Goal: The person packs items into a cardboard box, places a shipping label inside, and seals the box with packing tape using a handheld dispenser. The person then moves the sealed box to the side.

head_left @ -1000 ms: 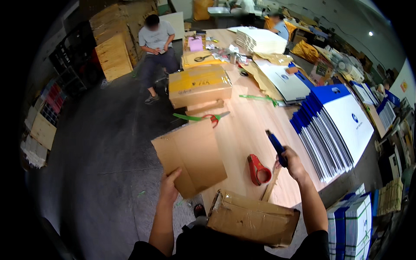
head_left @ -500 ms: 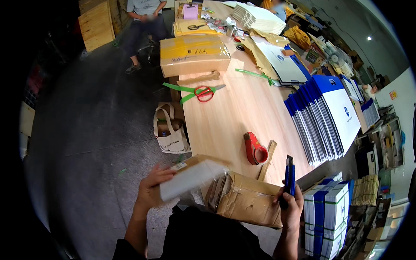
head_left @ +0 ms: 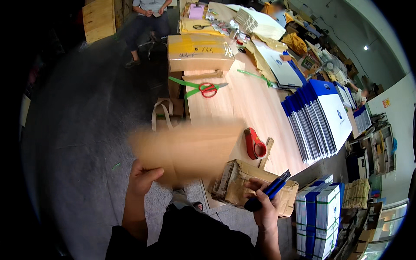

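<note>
My left hand (head_left: 143,177) grips the lower left edge of a brown cardboard piece (head_left: 186,149), its thumb lying on the near face. Motion smears the cardboard, so I cannot tell whether it is a box or a flat sheet. It hangs over the table's near left edge. In my right hand (head_left: 263,203) is a blue utility knife (head_left: 274,187), pointing up and to the right. That hand is above a worn, taped carton (head_left: 238,182) at the table's near end; its fingers hide part of the carton.
On the table (head_left: 255,104) lie a red tape dispenser (head_left: 255,145), red-handled scissors (head_left: 208,89), and a taped box (head_left: 199,54). Blue-and-white folders (head_left: 314,123) stand stacked at right; strapped bundles (head_left: 318,221) are below. A cloth bag (head_left: 167,113) is beside the table. A person (head_left: 149,21) sits far left.
The cardboard piece has swung upward and turned its brown face toward me. My right hand has moved left over the carton, and the knife has tilted from upright to slanting right.
</note>
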Demonstrator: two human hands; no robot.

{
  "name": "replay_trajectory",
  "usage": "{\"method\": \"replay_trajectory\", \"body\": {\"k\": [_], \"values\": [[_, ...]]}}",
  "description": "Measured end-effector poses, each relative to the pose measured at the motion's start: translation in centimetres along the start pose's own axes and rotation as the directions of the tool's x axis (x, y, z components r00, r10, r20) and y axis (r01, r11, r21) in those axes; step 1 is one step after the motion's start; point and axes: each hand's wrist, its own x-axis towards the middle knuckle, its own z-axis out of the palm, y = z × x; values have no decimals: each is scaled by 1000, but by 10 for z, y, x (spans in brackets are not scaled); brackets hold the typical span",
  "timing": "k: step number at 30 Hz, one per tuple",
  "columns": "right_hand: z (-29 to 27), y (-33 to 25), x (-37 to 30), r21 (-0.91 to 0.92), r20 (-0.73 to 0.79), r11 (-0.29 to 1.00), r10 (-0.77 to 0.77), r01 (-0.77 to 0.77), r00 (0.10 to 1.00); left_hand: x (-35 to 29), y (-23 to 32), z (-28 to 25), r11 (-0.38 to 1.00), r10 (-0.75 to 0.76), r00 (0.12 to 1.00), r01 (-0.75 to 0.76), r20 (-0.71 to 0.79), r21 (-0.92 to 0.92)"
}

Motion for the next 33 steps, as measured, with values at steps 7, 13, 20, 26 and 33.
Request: {"method": "replay_trajectory", "body": {"k": [7, 13, 20, 26, 33], "values": [[-43, 11, -18, 224, 118, 920, 303, -322, 946, -33, 9, 63, 945, 89, 958, -167, 272, 280], [-57, -2, -38, -58, 58, 990, 131, -127, 990, -48, -37, 92, 738, 169, 951, -296, 258, 607], [-64, 0, -50, -205, -91, 976, 56, -74, 994, -15, -75, 84, 836, -542, 820, 503, 185, 222], [-55, -4, -70, -176, -285, 977, 67, -121, 956, -8, -113, 114, 907, -419, 858, 405, 297, 112], [-27, -27, -86, -193, -348, 975, 38, -111, 937, -1, -108, 109, 824, -514, 814, 381, 271, 419]]}}
